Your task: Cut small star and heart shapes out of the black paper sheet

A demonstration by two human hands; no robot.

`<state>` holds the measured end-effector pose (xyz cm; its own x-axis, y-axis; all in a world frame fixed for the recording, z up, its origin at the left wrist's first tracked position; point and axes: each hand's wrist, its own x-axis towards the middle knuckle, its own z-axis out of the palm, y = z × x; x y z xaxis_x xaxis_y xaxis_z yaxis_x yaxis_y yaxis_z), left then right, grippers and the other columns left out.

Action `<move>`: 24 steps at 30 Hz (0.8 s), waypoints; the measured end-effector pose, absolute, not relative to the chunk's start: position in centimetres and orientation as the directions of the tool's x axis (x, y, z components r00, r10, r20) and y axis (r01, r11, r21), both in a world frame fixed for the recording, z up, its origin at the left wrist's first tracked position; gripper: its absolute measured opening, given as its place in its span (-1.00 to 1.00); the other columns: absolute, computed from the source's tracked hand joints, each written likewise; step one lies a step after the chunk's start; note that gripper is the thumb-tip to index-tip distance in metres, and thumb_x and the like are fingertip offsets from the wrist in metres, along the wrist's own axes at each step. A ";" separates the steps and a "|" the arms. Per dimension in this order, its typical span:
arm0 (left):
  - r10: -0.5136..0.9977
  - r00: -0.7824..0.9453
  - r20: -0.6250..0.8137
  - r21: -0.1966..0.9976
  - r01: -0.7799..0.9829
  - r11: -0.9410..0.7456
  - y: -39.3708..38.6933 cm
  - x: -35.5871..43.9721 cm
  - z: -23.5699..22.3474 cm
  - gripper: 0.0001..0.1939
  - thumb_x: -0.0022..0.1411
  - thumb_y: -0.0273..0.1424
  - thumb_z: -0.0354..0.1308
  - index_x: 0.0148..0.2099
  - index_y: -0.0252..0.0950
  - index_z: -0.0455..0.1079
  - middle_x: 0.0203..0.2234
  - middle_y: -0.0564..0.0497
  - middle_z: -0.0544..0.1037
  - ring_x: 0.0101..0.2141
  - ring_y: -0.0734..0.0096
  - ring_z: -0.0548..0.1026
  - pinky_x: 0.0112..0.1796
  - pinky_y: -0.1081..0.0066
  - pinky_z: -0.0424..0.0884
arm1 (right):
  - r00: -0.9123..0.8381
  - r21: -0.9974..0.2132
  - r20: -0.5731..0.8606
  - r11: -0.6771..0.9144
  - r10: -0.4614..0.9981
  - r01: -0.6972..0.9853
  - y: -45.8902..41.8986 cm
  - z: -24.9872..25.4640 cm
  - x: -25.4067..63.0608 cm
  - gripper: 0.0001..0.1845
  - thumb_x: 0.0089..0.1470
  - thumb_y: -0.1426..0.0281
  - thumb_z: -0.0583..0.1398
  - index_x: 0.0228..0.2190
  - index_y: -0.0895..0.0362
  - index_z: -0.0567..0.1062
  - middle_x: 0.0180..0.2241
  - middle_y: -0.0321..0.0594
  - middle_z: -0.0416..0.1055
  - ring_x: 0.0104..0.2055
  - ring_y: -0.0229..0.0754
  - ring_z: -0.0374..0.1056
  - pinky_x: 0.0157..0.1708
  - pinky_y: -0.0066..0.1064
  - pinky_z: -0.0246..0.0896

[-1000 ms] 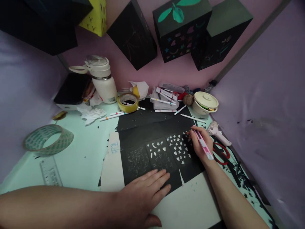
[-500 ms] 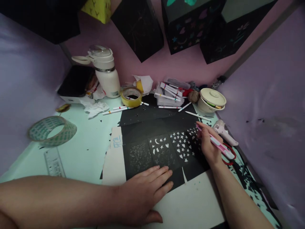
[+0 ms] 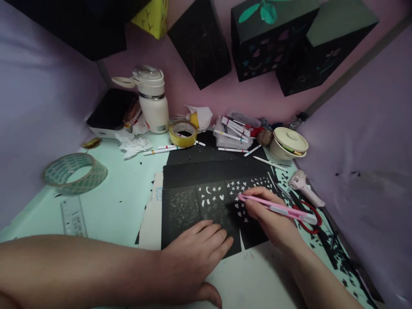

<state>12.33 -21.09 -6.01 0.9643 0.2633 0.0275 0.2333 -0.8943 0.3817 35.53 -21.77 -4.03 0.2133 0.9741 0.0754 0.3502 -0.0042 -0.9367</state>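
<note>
Black paper (image 3: 180, 175) with cut-out stars, hearts, a moon and small shapes lies on a white board (image 3: 257, 266). Its left panel carries fine pencil-like marks, and a narrow slit opens at its lower edge. My left hand (image 3: 199, 249) rests flat on the lower part of the paper, fingers stretched out, thumb over the white board. My right hand (image 3: 270, 214) grips a pink utility knife (image 3: 289, 211) above the cut-out stars and hearts. The knife's front end points left; its blade does not show clearly.
Red-handled scissors (image 3: 317, 214), a glue gun (image 3: 305, 189) and black scraps lie at the right. Markers, a lidded bowl (image 3: 288, 143), yellow tape (image 3: 183, 136) and a white bottle (image 3: 154, 109) stand behind. Wide tape (image 3: 74, 174) and a ruler (image 3: 73, 216) are at the left. Black boxes (image 3: 202, 47) hang above.
My right hand has moved left and nearer with the knife, from the right-end cut-outs to above the stars and hearts. The paper has shifted slightly left, my left hand still on it.
</note>
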 end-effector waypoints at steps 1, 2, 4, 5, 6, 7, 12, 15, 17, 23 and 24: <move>0.268 0.963 0.030 0.382 0.237 -0.893 -21.2 12.3 -6.2 -0.11 0.19 0.17 -0.10 0.31 -0.42 0.02 0.14 -0.23 0.32 0.14 0.06 0.25 0.21 0.12 -0.04 | 0.191 -0.942 0.032 -0.035 0.981 0.334 -21.6 -4.0 35.3 -0.82 0.03 0.25 0.27 -0.36 0.10 0.55 -0.50 -0.28 0.48 -0.52 -0.25 0.33 -0.55 -0.45 0.21; 0.272 0.962 0.033 0.385 0.239 -0.891 -21.2 12.2 -6.4 -0.11 0.20 0.16 -0.11 0.32 -0.42 0.00 0.15 -0.23 0.32 0.14 0.07 0.25 0.22 0.12 -0.06 | 0.167 -0.946 -0.014 -0.067 0.986 0.318 -21.2 -4.0 35.1 -0.84 0.04 0.26 0.26 -0.39 0.10 0.54 -0.50 -0.29 0.48 -0.50 -0.25 0.34 -0.53 -0.44 0.21; 0.281 0.959 0.040 0.394 0.243 -0.886 -21.4 12.0 -6.7 -0.13 0.23 0.14 -0.15 0.33 -0.43 -0.02 0.17 -0.23 0.30 0.16 0.09 0.23 0.23 0.14 -0.08 | 0.111 -0.945 -0.067 -0.099 0.992 0.312 -20.5 -4.0 34.8 -0.86 0.05 0.29 0.25 -0.42 0.10 0.52 -0.50 -0.30 0.46 -0.48 -0.24 0.34 -0.49 -0.45 0.22; 0.285 0.958 0.043 0.398 0.245 -0.884 -21.4 11.9 -6.9 -0.14 0.24 0.13 -0.16 0.33 -0.43 -0.02 0.19 -0.24 0.26 0.19 0.08 0.20 0.23 0.15 -0.07 | 0.082 -0.942 -0.074 -0.097 0.994 0.322 -20.1 -3.9 34.6 -0.88 0.05 0.30 0.24 -0.41 0.10 0.50 -0.50 -0.31 0.45 -0.47 -0.25 0.34 -0.49 -0.45 0.21; 0.290 0.956 0.046 0.399 0.249 -0.883 -21.4 11.8 -7.0 -0.15 0.25 0.13 -0.17 0.33 -0.43 -0.01 0.22 -0.26 0.21 0.22 0.06 0.15 0.23 0.14 -0.06 | 0.050 -0.939 -0.076 -0.088 0.996 0.334 -19.7 -4.0 34.5 -0.89 0.04 0.32 0.23 -0.40 0.10 0.48 -0.51 -0.32 0.43 -0.48 -0.25 0.32 -0.50 -0.46 0.20; 0.298 0.953 0.048 0.398 0.256 -0.881 -21.4 11.8 -7.0 -0.16 0.25 0.13 -0.15 0.32 -0.42 0.00 0.26 -0.28 0.15 0.25 0.02 0.09 0.22 0.13 -0.04 | 0.012 -0.933 -0.077 -0.076 0.997 0.351 -19.4 -4.0 34.5 -0.91 0.03 0.34 0.22 -0.40 0.10 0.46 -0.52 -0.34 0.40 -0.50 -0.26 0.30 -0.52 -0.47 0.17; 0.270 0.962 0.034 0.359 0.241 -0.902 -21.0 12.0 -6.7 -0.17 0.19 0.07 0.03 0.31 -0.40 0.03 0.31 -0.36 -0.04 0.30 -0.12 -0.09 0.22 -0.03 -0.10 | -0.134 -0.883 -0.059 0.011 0.989 0.470 -18.9 -4.7 35.0 -0.94 0.00 0.45 0.21 -0.48 0.11 0.40 -0.49 -0.34 0.37 -0.49 -0.29 0.25 -0.52 -0.49 0.13; 0.259 0.965 0.044 0.327 0.231 -0.916 -21.0 12.1 -6.5 -0.14 0.14 0.06 0.10 0.29 -0.42 0.07 0.30 -0.37 0.01 0.29 -0.14 -0.03 0.22 -0.04 -0.09 | -0.146 -0.876 -0.061 0.017 0.987 0.481 -19.1 -4.9 35.6 -0.94 0.01 0.45 0.21 -0.47 0.11 0.39 -0.49 -0.33 0.36 -0.47 -0.28 0.26 -0.50 -0.49 0.13; 0.234 0.971 0.052 0.307 0.208 -0.929 -21.1 12.1 -6.3 -0.18 0.14 0.01 0.13 0.27 -0.42 0.10 0.28 -0.34 0.08 0.27 -0.13 0.04 0.21 -0.02 -0.03 | -0.147 -0.880 -0.072 0.007 0.986 0.475 -19.2 -4.8 35.8 -0.94 0.02 0.45 0.20 -0.47 0.10 0.39 -0.49 -0.33 0.36 -0.48 -0.28 0.25 -0.50 -0.49 0.13; 0.180 0.981 0.069 0.291 0.153 -0.944 -21.3 11.9 -6.1 -0.29 0.20 -0.07 0.09 0.26 -0.38 0.11 0.26 -0.29 0.15 0.24 -0.11 0.10 0.17 -0.01 0.08 | -0.166 -0.879 -0.084 0.006 0.983 0.477 -20.1 -3.9 35.9 -0.97 0.03 0.46 0.20 -0.43 0.10 0.42 -0.48 -0.33 0.38 -0.47 -0.27 0.27 -0.50 -0.48 0.15; 0.177 0.982 0.071 0.289 0.150 -0.946 -21.3 11.9 -6.1 -0.28 0.19 -0.06 0.10 0.27 -0.37 0.10 0.26 -0.28 0.14 0.25 -0.11 0.08 0.18 -0.02 0.07 | -0.169 -0.873 -0.088 0.006 0.982 0.488 -20.3 -3.7 35.9 -0.97 0.04 0.46 0.19 -0.41 0.09 0.42 -0.47 -0.32 0.38 -0.47 -0.27 0.28 -0.49 -0.48 0.16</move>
